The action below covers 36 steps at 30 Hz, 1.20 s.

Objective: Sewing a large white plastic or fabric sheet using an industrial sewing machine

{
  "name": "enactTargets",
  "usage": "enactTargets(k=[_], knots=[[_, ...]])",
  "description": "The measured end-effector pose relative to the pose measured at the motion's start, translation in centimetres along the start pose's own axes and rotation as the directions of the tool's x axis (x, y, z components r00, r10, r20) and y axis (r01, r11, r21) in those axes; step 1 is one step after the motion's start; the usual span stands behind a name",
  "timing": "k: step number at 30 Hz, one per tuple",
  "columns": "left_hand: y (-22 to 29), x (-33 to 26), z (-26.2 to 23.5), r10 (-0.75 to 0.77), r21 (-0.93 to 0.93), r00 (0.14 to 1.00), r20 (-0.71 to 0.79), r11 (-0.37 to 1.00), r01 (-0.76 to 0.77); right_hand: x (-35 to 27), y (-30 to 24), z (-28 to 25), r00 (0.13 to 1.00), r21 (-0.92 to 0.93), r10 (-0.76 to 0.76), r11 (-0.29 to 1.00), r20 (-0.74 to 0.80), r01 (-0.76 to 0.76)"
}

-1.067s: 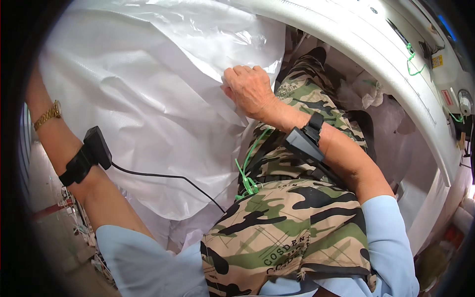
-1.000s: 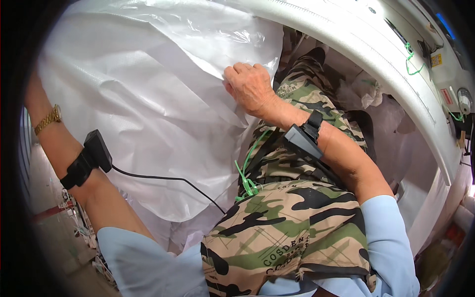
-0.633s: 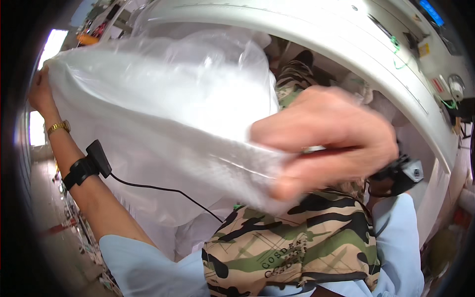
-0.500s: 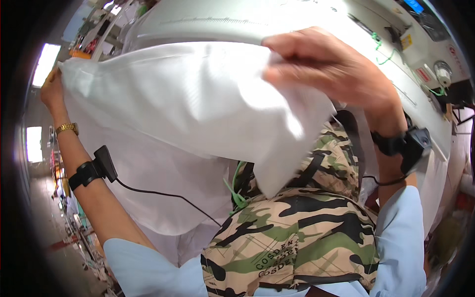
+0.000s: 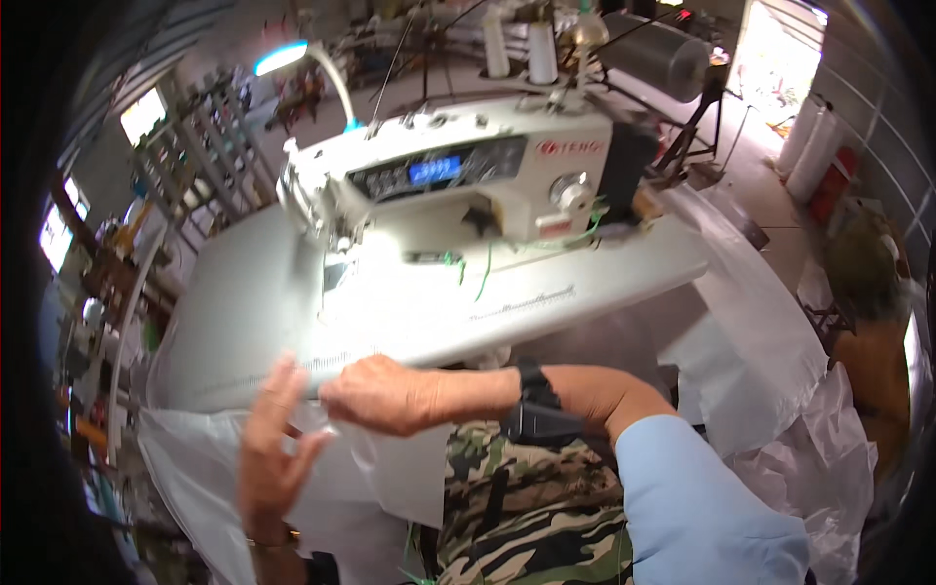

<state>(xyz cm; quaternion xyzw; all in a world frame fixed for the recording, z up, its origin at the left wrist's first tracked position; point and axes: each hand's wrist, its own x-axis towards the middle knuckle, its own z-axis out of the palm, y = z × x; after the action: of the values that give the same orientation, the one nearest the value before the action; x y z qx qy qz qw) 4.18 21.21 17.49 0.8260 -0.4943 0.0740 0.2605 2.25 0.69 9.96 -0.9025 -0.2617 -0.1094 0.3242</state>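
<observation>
A white plastic sheet (image 5: pixel 210 458) hangs off the near edge of the sewing table (image 5: pixel 244 302) and drapes over my lap. My right hand (image 5: pixel 375 395) is closed on the sheet's top edge at the table's rim, its wrist wearing a black band. Just left of it, my left hand (image 5: pixel 273 448) is raised with its fingers spread, palm against the sheet, blurred by motion. A white sewing machine (image 5: pixel 458 185) with a lit blue display stands on the table beyond both hands.
Thread cones (image 5: pixel 512 44) rise behind the machine and a lamp (image 5: pixel 283 58) arcs above its left end. More white plastic sheeting (image 5: pixel 770 361) spills over the table's right end to the floor. Racks and clutter fill the far left.
The sheet, held up wide and covering the view, has come down to the table's edge. Both hands dropped low and together, and the machine and table are now uncovered.
</observation>
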Motion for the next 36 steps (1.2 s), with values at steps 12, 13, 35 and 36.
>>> enactTargets(k=[12,13,35,36], knots=[[-2.6,1.3,2.6,0.002,0.106,0.998,0.058,0.994,-0.008,-6.5,1.2,-0.5,0.970,0.378,0.221,0.911,-0.106,-0.166],[-2.5,1.4,2.4,-0.021,0.181,0.999,0.044,0.983,0.013,-6.6,1.4,-0.3,0.970,0.401,0.222,0.901,-0.099,-0.166],[4.3,4.6,14.1,0.056,-0.267,0.953,0.296,0.963,0.027,-32.4,10.5,-0.5,0.592,-0.154,0.318,0.777,-0.741,-0.611],[4.2,4.7,14.3,0.050,-0.264,0.950,0.309,0.964,0.035,-35.5,10.1,-2.1,0.459,-0.138,0.464,0.574,-0.758,-0.807]])
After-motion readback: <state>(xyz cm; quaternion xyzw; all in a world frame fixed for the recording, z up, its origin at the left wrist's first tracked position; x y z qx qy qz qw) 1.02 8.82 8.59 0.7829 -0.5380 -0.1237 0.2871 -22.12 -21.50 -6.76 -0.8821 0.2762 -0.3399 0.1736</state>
